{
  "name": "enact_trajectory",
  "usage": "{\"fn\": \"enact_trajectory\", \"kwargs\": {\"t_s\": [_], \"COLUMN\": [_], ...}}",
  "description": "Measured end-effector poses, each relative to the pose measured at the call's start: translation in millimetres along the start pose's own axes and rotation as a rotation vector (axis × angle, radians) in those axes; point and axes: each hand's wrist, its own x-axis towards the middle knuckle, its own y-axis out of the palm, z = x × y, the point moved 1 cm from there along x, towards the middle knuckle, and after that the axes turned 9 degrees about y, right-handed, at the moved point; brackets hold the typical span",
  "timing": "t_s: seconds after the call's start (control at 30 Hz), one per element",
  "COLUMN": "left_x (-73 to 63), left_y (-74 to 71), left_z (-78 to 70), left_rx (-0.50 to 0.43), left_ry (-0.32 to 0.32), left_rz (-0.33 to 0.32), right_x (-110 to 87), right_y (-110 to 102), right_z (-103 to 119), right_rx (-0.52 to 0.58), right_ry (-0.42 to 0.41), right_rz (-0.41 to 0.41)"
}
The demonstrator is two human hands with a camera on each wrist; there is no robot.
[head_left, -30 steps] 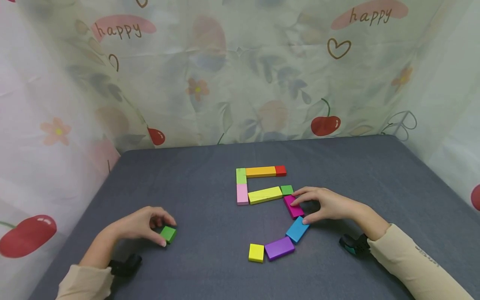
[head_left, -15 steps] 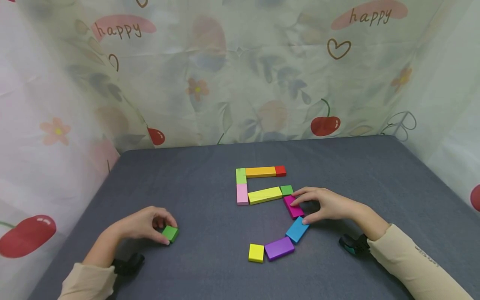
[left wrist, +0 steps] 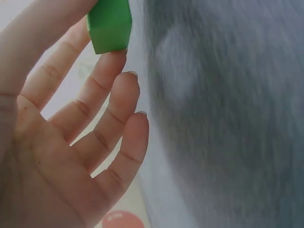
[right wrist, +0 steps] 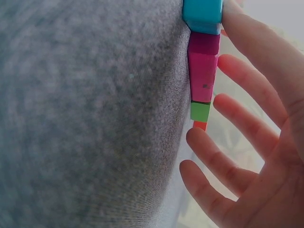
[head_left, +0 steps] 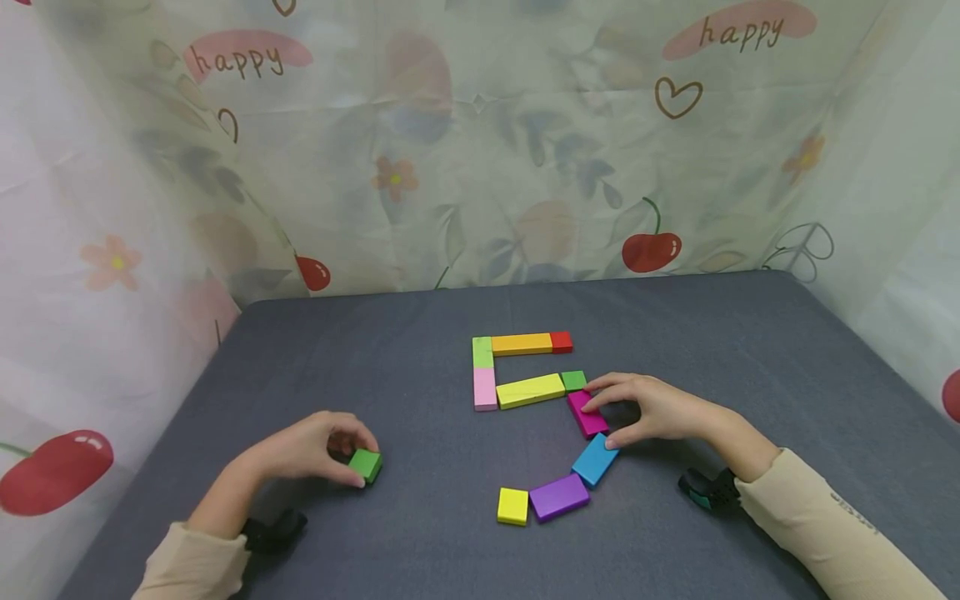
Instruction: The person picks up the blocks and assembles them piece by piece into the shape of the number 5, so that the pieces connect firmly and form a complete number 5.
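Between thumb and fingertips my left hand (head_left: pixel 303 450) pinches a small green block (head_left: pixel 365 465); the left wrist view shows the same green block (left wrist: pixel 110 28) at the top, its other fingers loosely bent below. My right hand (head_left: pixel 660 408) rests at the curved row, its fingers relaxed. Its thumb touches the blue block (head_left: pixel 596 460) and a fingertip lies on the magenta block (head_left: pixel 587 415). In the right wrist view the blue block (right wrist: pixel 203 16), magenta block (right wrist: pixel 203 71) and another green block (right wrist: pixel 200 111) line up beside the fingers.
On the grey table (head_left: pixel 337 358), the row continues with a purple block (head_left: pixel 559 497) and yellow cube (head_left: pixel 512 506). Farther back are long yellow (head_left: pixel 531 391), pink (head_left: pixel 484 389), light green (head_left: pixel 482 352), orange (head_left: pixel 521 343) and red (head_left: pixel 561 342) blocks. A patterned curtain (head_left: pixel 480 150) hangs behind.
My left hand has moved a little to the right, carrying the green block with it. The right hand and the row of blocks stay where they were.
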Motion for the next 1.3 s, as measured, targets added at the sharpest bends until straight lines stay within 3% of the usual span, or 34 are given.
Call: {"fn": "enact_trajectory", "kwargs": {"t_s": [0.3,0.67,1.07,1.3], "left_x": [21.1,45.8,65.5,72.7], "left_y": [17.0,39.5,58.1,66.4], "left_z": [-12.8,-31.0,-49.4,-58.7], "left_rx": [-0.011,0.014,0.1,0.17], "left_ry": [0.023,0.044,-0.003,0.013], "left_rz": [0.003,0.059,0.067,0.045], "right_x": [-0.8,-0.9,-0.3,-0.6], "right_y": [0.1,-0.1,0.2,-0.1], "right_z": [0.3,0.9,-0.7,-0.6], "right_rx": [0.002,0.021,0.01,0.018], "right_ry": [-0.002,0.028,0.023,0.026], "right_rz": [-0.007,0.011,0.008,0.009]}}
